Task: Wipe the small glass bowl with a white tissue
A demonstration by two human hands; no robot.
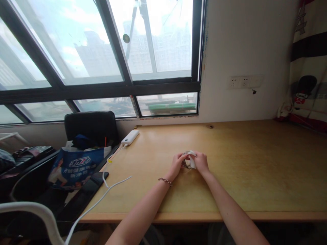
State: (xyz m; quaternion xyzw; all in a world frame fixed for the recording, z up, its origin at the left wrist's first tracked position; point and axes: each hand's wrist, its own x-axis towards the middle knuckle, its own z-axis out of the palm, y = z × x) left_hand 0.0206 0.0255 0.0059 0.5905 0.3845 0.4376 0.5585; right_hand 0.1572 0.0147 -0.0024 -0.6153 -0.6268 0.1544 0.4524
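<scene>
Both my hands meet over the middle of the wooden table, around a small ring-like item with a white strip and a shiny, partly see-through side. My left hand, with a braided bracelet on its wrist, has its fingers closed on the left side of the ring. On the right, my right hand pinches the white part near the top. The fingertips hide part of the item, and its exact kind is hard to make out.
A white power bank with a white cable lies at the table's back left corner. Left of the table are a black phone-like slab, a blue bag and a black chair. Window and wall sockets stand behind.
</scene>
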